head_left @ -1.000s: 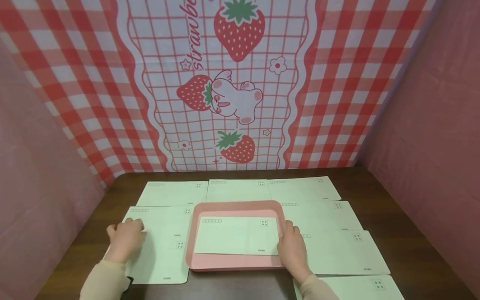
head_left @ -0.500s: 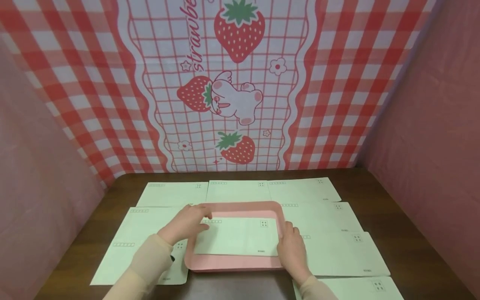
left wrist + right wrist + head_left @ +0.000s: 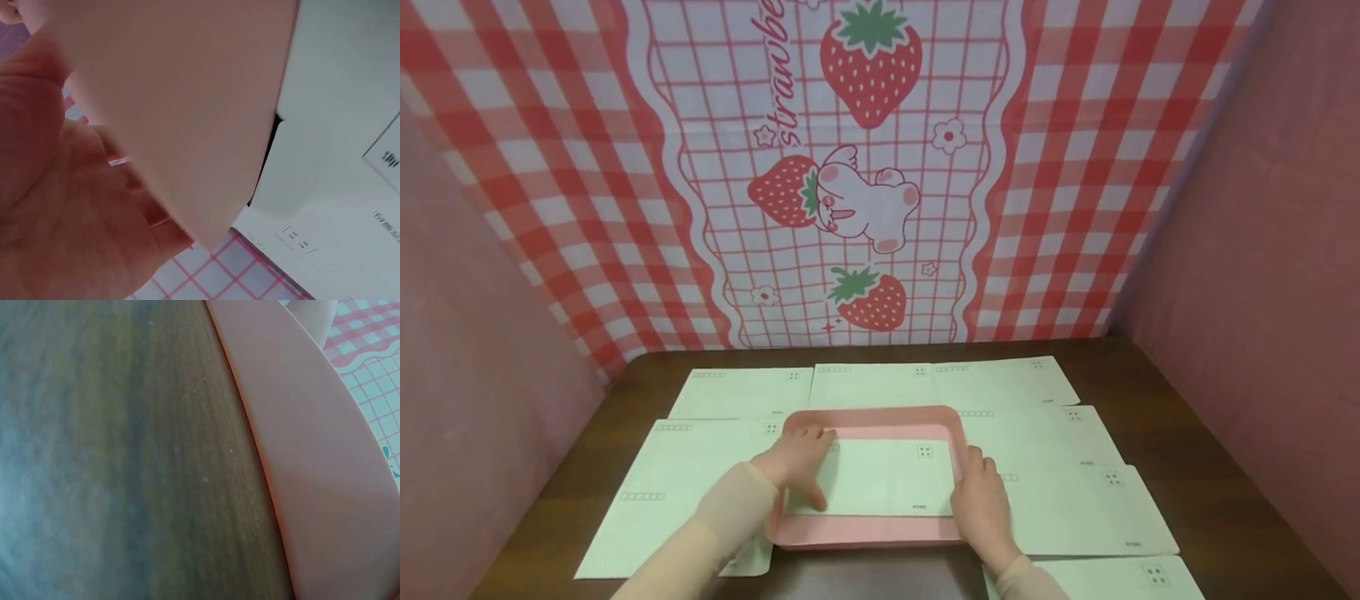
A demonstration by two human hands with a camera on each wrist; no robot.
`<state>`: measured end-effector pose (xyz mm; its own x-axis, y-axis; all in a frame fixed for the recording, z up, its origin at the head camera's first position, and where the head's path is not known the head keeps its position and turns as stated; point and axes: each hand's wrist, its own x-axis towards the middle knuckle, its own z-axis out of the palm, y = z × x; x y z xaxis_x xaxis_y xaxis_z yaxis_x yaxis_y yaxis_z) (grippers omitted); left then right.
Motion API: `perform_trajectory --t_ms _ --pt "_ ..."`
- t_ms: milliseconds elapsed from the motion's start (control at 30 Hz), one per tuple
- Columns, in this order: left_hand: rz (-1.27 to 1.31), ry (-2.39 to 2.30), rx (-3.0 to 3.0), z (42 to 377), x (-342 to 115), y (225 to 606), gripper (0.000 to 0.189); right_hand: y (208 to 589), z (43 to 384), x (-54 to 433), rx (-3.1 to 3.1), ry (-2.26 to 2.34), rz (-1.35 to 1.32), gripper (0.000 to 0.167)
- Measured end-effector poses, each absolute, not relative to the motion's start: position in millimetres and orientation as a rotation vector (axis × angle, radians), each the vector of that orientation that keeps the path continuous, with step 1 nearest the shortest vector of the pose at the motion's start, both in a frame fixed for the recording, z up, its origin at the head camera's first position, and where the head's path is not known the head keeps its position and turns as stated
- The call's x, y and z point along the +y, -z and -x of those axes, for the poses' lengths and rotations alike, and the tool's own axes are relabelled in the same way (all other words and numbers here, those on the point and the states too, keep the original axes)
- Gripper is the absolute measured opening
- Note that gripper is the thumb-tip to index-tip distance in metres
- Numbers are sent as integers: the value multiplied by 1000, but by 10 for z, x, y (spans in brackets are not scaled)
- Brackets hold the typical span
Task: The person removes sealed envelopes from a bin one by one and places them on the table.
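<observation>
In the head view a pink tray (image 3: 868, 530) stands at the table's middle, a white envelope (image 3: 880, 479) lying flat inside it. My left hand (image 3: 797, 463) reaches over the tray's left rim, thumb and fingers spread across the envelope's left end. The thumb lies near the envelope's front edge, the fingertips near its back edge. In the left wrist view that hand (image 3: 81, 206) shows beyond the tray's outer wall (image 3: 181, 112). My right hand (image 3: 981, 504) grips the tray's right rim. The right wrist view has only the tray's wall (image 3: 306, 437) close up, without the hand.
More white envelopes lie flat around the tray: left ones (image 3: 677, 500), back ones (image 3: 872, 383) and right ones (image 3: 1090, 508). They rest on a brown wooden table (image 3: 1232, 533). A strawberry-patterned cloth (image 3: 872, 208) hangs behind, with pink cloth (image 3: 1247, 250) at the sides.
My left hand has moved right from the left envelopes to over the tray's left end, its thumb and fingers now farther apart. The right hand stays on the tray's rim.
</observation>
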<state>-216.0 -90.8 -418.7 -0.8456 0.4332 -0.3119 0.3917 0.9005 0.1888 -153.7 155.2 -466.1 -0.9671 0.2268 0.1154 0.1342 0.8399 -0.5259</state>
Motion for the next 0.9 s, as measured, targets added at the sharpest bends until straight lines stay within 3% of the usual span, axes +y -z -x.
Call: perform_trajectory --t_ms 567,900 --pt "-744 37 2831 2261 -930 4219 106 4658 1537 1546 -2819 -792 249 39" --pt "-761 -218 3013 2271 -919 4245 50 4644 1537 1547 -2844 -801 275 37"
